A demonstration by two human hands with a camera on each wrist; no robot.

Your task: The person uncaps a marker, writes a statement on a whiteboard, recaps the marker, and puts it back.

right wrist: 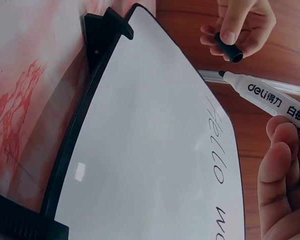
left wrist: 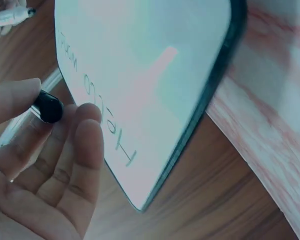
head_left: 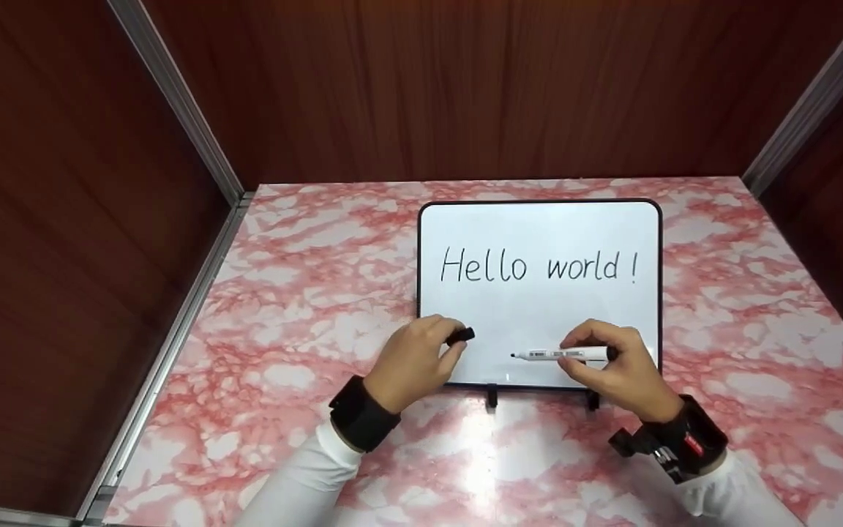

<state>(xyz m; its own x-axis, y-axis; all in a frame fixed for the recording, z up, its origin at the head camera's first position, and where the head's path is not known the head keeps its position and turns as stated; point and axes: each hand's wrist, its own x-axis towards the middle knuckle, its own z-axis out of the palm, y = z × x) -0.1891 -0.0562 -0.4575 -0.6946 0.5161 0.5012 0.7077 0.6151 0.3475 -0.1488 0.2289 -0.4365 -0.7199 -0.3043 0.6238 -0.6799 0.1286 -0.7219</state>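
Note:
My left hand [head_left: 416, 360] pinches a black marker cap [head_left: 459, 336] between thumb and fingers, near the lower left of the whiteboard [head_left: 495, 315]. In the left wrist view the cap [left wrist: 51, 108] shows its round end. A white whiteboard marker [head_left: 564, 354] is gripped by my right hand [head_left: 615, 364], its bare black tip pointing left toward the cap. Printed lettering runs along the marker [right wrist: 270, 100] in the right wrist view. Tip and cap are apart. "Hello world!" stands in black handwriting across the upper board.
Black supports [head_left: 492, 397] hold the board's lower edge on the red-and-white marbled table [head_left: 304, 307]. Dark wood-grain panels [head_left: 465, 88] with metal corner strips [head_left: 180, 102] rise at the back and both sides. Light glares off the table in front of the board.

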